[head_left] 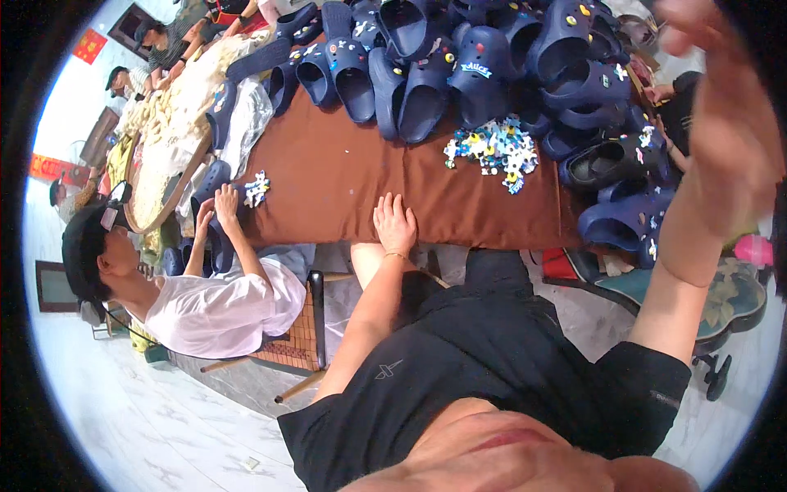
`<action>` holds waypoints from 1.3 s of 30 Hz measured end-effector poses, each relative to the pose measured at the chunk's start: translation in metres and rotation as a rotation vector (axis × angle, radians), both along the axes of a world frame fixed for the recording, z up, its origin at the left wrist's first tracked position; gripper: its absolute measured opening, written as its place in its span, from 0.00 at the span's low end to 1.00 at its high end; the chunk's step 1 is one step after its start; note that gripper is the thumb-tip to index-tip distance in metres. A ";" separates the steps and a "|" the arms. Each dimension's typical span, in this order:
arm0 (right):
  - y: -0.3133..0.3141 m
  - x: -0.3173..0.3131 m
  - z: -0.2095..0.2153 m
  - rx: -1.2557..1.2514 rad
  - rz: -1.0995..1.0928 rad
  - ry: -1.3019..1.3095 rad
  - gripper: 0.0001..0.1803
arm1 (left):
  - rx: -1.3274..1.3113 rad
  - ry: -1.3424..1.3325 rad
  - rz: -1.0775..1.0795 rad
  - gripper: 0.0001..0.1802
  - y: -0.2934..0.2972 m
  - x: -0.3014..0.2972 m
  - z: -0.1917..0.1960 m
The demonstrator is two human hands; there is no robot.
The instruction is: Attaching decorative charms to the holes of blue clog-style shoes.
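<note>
My left hand (395,223) lies palm down near the front edge of a brown tablecloth (328,168), its fingers stretched out and holding nothing. Raised close to the camera at the right is my right hand (725,90), blurred, so its fingers do not read clearly. A loose pile of small white, blue and yellow shoe charms (496,152) sits on the cloth, ahead and to the right of my left hand. Behind it, navy blue clogs (479,78) are heaped along the far side, several with charms on them. More clogs (615,221) are stacked at the table's right end.
At my left a person in a white shirt (221,307) sits on a woven-seat chair (291,332), hands near a clog and a small charm cluster (257,189). Beyond is a table heaped with pale pieces (176,107), with other people around it. A green patterned chair (730,303) stands at right.
</note>
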State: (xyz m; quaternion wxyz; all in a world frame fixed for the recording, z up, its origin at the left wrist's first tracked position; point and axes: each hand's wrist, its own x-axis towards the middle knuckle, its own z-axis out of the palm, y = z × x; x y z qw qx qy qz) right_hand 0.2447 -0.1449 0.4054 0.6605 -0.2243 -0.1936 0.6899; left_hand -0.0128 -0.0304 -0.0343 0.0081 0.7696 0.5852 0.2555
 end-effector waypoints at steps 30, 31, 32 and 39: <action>-0.086 0.172 -0.112 1.423 -0.700 -0.700 0.20 | -0.089 -0.025 -0.001 0.22 -0.023 -0.011 0.003; -0.086 0.191 -0.125 1.438 -0.709 -0.699 0.20 | -0.041 -0.047 -0.011 0.22 -0.015 -0.009 0.007; -0.065 0.175 -0.110 1.421 -0.729 -0.710 0.20 | -0.019 -0.056 -0.036 0.22 -0.010 -0.003 0.015; -0.012 0.079 -0.058 1.484 -0.870 -0.884 0.20 | 0.014 -0.047 -0.043 0.22 -0.003 0.001 0.011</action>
